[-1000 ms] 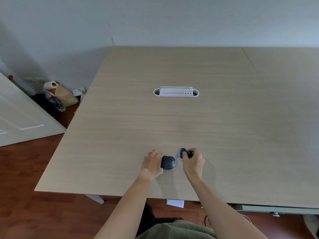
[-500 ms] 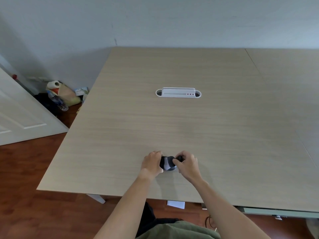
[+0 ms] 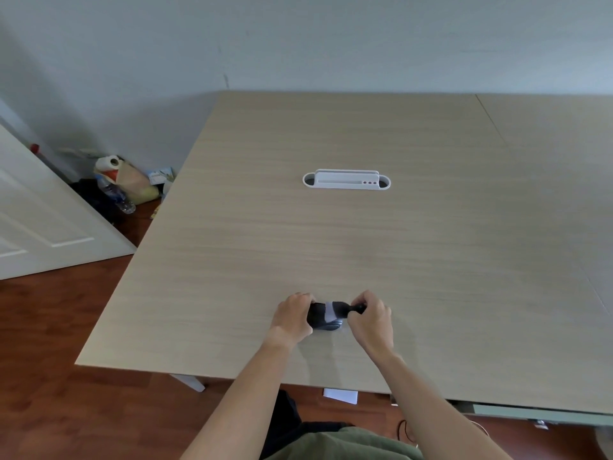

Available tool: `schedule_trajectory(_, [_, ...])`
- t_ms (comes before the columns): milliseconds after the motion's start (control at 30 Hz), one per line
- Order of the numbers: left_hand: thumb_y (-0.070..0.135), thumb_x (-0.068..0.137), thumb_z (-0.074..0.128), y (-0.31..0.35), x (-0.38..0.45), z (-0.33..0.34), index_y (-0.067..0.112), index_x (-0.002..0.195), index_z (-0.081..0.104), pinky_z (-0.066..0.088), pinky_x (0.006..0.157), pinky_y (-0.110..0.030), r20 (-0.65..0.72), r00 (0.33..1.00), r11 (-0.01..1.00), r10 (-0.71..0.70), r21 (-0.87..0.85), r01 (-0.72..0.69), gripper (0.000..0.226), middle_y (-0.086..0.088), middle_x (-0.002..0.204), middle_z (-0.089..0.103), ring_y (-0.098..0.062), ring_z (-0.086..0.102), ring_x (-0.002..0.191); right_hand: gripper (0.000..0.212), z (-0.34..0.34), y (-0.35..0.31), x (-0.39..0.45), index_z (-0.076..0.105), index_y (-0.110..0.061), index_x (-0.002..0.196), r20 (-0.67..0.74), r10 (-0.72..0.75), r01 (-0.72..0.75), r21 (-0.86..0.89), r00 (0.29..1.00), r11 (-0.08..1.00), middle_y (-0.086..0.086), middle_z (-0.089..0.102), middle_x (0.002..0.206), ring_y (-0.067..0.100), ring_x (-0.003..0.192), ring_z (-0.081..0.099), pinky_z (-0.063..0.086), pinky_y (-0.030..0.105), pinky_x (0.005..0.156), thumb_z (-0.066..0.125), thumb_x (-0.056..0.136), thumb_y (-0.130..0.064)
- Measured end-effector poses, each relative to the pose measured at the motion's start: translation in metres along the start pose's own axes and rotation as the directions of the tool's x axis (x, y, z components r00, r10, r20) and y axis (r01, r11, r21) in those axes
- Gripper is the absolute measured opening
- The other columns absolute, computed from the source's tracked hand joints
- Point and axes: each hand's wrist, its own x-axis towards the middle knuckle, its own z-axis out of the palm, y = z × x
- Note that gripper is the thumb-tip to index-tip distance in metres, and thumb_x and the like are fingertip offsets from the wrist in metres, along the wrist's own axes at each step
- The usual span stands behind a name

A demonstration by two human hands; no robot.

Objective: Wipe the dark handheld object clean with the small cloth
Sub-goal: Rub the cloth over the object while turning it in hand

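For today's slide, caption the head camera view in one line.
Left hand steadies dark object on table; right hand wipes with cloth.

Home room: wood table (image 3: 365,244), panel door (image 3: 43,227), floor clutter (image 3: 122,184).

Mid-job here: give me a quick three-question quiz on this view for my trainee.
1. True or false: the dark object rests on the table between both hands.
2. Which hand holds the small cloth? A) left B) right
3. What white item sits at the middle of the table?

Key
1. True; the left hand steadies it.
2. B; the right hand has the cloth draped over the object.
3. The white cable tray.
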Motion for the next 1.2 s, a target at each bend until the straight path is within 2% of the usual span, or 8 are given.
schedule_trajectory(133, [0.004,0.074,0.072,0.001,0.0,0.001,0.016,0.117,0.061,0.051,0.095,-0.038,-0.01,1.0,1.0,-0.006,0.003,0.006,0.047,-0.003,0.121,0.063,-0.026,0.06,0.114,0.016,0.002,0.001,0.004,0.063,-0.012,0.068,0.132,0.056,-0.068,0.091,0.99,0.994,0.011,0.069,0.059,0.028,0.054,0.066,0.047,0.027,0.054,0.063,0.064,0.003])
schedule_trajectory(233, [0.007,0.073,0.074,0.001,-0.001,0.0,0.017,0.116,0.061,0.051,0.092,-0.036,-0.02,1.0,1.0,-0.005,-0.013,0.005,0.046,-0.002,0.12,0.064,-0.025,0.061,0.112,0.014,0.001,0.004,0.005,0.065,-0.011,0.073,0.323,0.046,-0.095,0.135,0.945,0.986,0.013,0.072,0.061,0.023,0.039,0.063,0.045,0.018,0.047,0.079,0.07,-0.008])
schedule_trajectory(433, [0.007,0.074,0.071,0.002,-0.001,0.001,0.014,0.116,0.061,0.051,0.091,-0.036,-0.012,1.0,0.999,-0.024,0.026,0.024,0.044,-0.003,0.12,0.063,-0.026,0.06,0.111,0.009,0.001,0.004,0.007,0.066,-0.02,0.072,-0.063,-0.032,0.034,0.039,0.997,0.999,-0.009,0.065,0.065,0.012,0.068,0.061,0.045,0.024,0.058,0.071,0.077,-0.016])
schedule_trajectory(600, [0.01,0.077,0.068,0.002,-0.001,0.001,0.015,0.114,0.06,0.052,0.09,-0.037,-0.029,0.999,0.999,-0.025,0.029,0.026,0.039,-0.003,0.117,0.065,-0.026,0.062,0.108,0.006,0.002,0.003,0.005,0.071,-0.017,0.069,0.175,-0.05,0.041,0.054,0.983,0.998,-0.005,0.065,0.06,0.008,0.053,0.056,0.043,0.022,0.051,0.075,0.069,-0.013])
schedule_trajectory(800, [0.008,0.075,0.069,0.003,-0.001,0.003,0.013,0.116,0.059,0.051,0.093,-0.038,-0.014,0.999,0.997,-0.037,0.06,0.038,0.042,-0.004,0.119,0.063,-0.028,0.06,0.111,0.009,-0.002,0.008,0.005,0.062,-0.02,0.072,-0.144,-0.044,0.055,0.07,0.989,0.996,-0.008,0.065,0.064,0.005,0.063,0.057,0.039,0.016,0.05,0.068,0.079,-0.018])
schedule_trajectory(1000, [0.016,0.077,0.067,0.005,-0.003,0.001,0.014,0.109,0.061,0.053,0.087,-0.037,-0.043,0.998,0.999,-0.039,0.029,0.04,0.033,-0.003,0.112,0.067,-0.026,0.064,0.102,0.007,0.004,0.006,-0.002,0.066,-0.016,0.076,0.194,-0.092,0.076,0.088,0.977,0.993,0.006,0.069,0.064,0.022,0.051,0.064,0.049,0.03,0.053,0.072,0.076,-0.012])
schedule_trajectory(1133, [0.01,0.073,0.069,0.005,-0.002,0.001,0.014,0.112,0.06,0.052,0.088,-0.038,-0.022,0.998,0.996,-0.057,0.073,0.059,0.04,-0.004,0.115,0.065,-0.028,0.062,0.108,0.006,0.006,0.005,-0.001,0.065,-0.021,0.079,-0.171,-0.02,0.04,0.111,0.985,0.993,-0.01,0.066,0.068,0.014,0.066,0.061,0.044,0.027,0.057,0.07,0.083,-0.021])
schedule_trajectory(1200, [0.009,0.073,0.069,0.005,-0.002,0.001,0.014,0.111,0.06,0.052,0.089,-0.038,-0.021,0.998,0.995,-0.063,0.074,0.065,0.039,-0.004,0.116,0.064,-0.028,0.061,0.109,0.009,0.005,0.003,0.001,0.063,-0.024,0.075,-0.158,-0.029,0.058,0.177,0.987,0.983,-0.009,0.067,0.066,0.013,0.061,0.063,0.044,0.026,0.054,0.069,0.081,-0.021])
